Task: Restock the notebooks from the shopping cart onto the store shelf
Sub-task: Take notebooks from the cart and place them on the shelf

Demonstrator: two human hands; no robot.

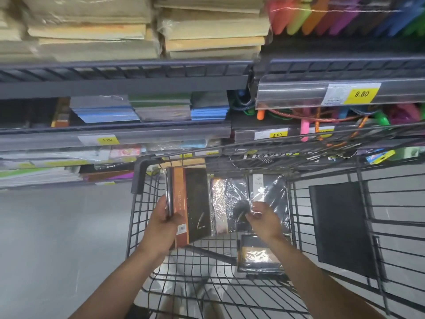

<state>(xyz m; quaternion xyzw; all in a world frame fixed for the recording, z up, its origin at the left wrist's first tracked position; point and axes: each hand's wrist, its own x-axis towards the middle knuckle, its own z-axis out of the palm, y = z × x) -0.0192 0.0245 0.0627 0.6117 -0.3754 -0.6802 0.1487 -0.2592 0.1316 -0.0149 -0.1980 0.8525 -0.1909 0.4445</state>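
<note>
My left hand (162, 223) grips a stack of black notebooks with brown spines (192, 203), held tilted inside the black wire shopping cart (138, 178). My right hand (264, 217) pinches the lower edge of a plastic-wrapped black notebook (268, 189) that leans against the cart's far side. Another wrapped notebook (226, 201) stands between the two. A small wrapped pack of notebooks (259, 255) lies flat on the cart floor below my right wrist. The store shelf (115, 134) runs across in front of the cart, with stacked notebooks (161, 107) on it.
Tan paper packs (92, 31) fill the top shelf. Coloured folders (333, 17) stand at the upper right, skipping ropes (322, 118) hang below a price rail marked 8.80 (361, 94). A black panel (342, 229) is fixed to the cart's right wall. Grey floor (57, 238) lies left.
</note>
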